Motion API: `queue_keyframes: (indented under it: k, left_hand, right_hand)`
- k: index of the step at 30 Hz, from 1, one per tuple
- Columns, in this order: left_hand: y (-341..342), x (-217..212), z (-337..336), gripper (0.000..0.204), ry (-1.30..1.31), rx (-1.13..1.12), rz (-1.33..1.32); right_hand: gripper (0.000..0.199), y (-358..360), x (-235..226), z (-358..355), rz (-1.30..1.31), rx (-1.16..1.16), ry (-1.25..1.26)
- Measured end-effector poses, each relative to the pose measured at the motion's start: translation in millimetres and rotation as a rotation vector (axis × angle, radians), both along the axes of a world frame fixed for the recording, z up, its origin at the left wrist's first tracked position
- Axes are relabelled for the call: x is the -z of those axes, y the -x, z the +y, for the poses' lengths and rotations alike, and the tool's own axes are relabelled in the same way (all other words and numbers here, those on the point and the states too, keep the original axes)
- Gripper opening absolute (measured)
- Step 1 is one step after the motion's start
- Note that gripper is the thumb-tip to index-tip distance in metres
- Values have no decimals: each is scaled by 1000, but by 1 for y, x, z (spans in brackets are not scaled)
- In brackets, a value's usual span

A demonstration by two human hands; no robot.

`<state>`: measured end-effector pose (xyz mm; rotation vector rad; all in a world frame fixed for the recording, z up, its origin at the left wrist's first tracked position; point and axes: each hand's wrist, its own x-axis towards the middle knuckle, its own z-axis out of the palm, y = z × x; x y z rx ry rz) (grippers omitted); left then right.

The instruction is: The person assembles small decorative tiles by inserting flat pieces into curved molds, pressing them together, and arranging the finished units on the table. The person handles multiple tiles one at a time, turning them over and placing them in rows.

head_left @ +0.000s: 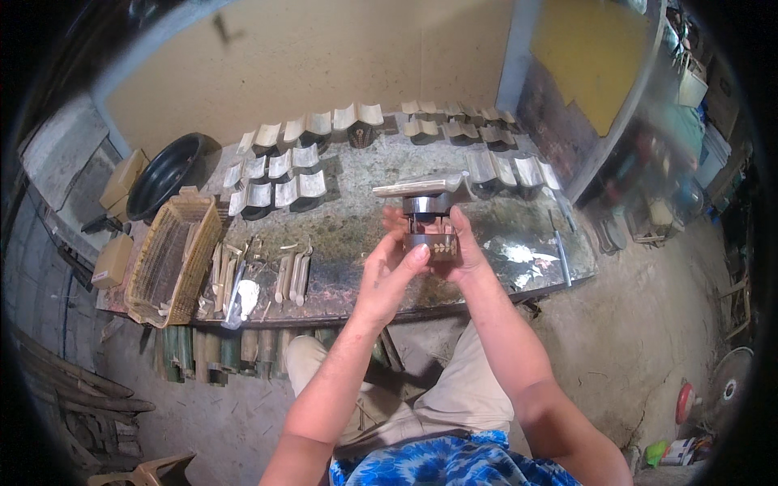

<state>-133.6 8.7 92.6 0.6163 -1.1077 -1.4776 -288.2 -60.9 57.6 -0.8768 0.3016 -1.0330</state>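
Both my hands hold up a small bamboo piece (429,220) above the stone workbench (356,227). It has a dark round base with a pale leaf pattern, a dark upper ring and a curved pale split-bamboo roof on top. My left hand (391,271) grips the base from the left, thumb on its front. My right hand (459,251) cups it from the right and behind. My forearms come up from the lower edge over my lap.
Rows of similar curved bamboo pieces (279,166) line the bench's back and left. A woven basket (166,259) stands at the left end, with loose bamboo strips (292,275) beside it. A black tub (166,172) sits behind. Bamboo poles (211,352) lie under the bench.
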Motion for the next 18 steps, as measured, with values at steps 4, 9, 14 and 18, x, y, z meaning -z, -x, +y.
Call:
queue_keyframes:
  k: [4,9,14,18]
  left_hand:
    - [2,1,-2,61,31,-32,55]
    - [-3,2,-9,87,109,-102,-51]
    - [-9,-3,-10,101,175,-43,-112]
    - [-9,-7,-7,101,155,-9,-99]
  right_hand:
    - [110,-2,-3,3,14,-19,38]
    - [94,1,-8,6,35,101,7]
    - [99,3,1,2,120,159,53]
    - [95,5,5,-1,81,118,59]
